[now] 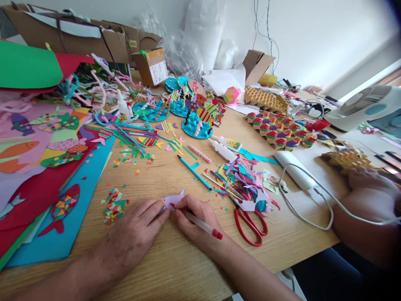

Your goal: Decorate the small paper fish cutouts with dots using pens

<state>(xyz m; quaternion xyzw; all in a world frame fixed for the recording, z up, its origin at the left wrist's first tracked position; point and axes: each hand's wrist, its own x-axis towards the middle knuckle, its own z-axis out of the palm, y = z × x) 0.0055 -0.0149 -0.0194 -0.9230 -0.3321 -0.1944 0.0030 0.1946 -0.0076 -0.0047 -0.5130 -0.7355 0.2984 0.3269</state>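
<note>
A small light-purple paper fish (171, 201) lies on the wooden table between my hands, its tail pointing up and right. My left hand (140, 225) rests over the fish's left end, with fingers together and fingertips on the paper. Pinched in my right hand (196, 215) is a red gel pen (203, 227) with a clear barrel. Its tip is at the fish's body, partly covered by my fingers. To the right lie red-handled scissors (250, 225), blades under paper scraps (250, 184). Tiny paper bits (115, 205) are heaped left of the fish.
Coloured foam sheets (78, 213) with decorated fish fill the left. Glue bottles (223, 150), a blue pen (194, 171) and painted egg trays (278, 129) lie beyond. A white power strip (296, 170) trails a cable near another person's arm (369, 209) at right.
</note>
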